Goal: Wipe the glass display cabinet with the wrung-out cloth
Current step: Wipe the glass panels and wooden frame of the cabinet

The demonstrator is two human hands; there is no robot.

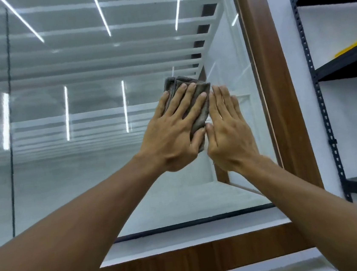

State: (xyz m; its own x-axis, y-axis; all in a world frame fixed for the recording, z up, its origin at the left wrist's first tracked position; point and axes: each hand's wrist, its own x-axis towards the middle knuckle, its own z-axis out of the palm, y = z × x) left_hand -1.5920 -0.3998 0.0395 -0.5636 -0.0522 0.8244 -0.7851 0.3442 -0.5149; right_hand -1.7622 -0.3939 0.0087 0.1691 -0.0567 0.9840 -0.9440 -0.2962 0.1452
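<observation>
A folded grey-brown cloth (201, 108) lies flat against the front pane of the glass display cabinet (87, 168). My left hand (177, 133) presses it to the glass with straight, spread fingers, the thumb at the cloth's lower edge. Right beside it, my right hand (228, 134) lies flat on the bare glass with its fingers straight and its thumb touching the cloth's right edge. Both hands are near the pane's right side, close to the wooden frame (274, 84).
The pane reflects ceiling light strips and white slats. A wooden base (187, 261) runs under the glass. To the right stands a black metal shelving rack (323, 105) against a white wall, with a yellow object (356, 46) on one shelf.
</observation>
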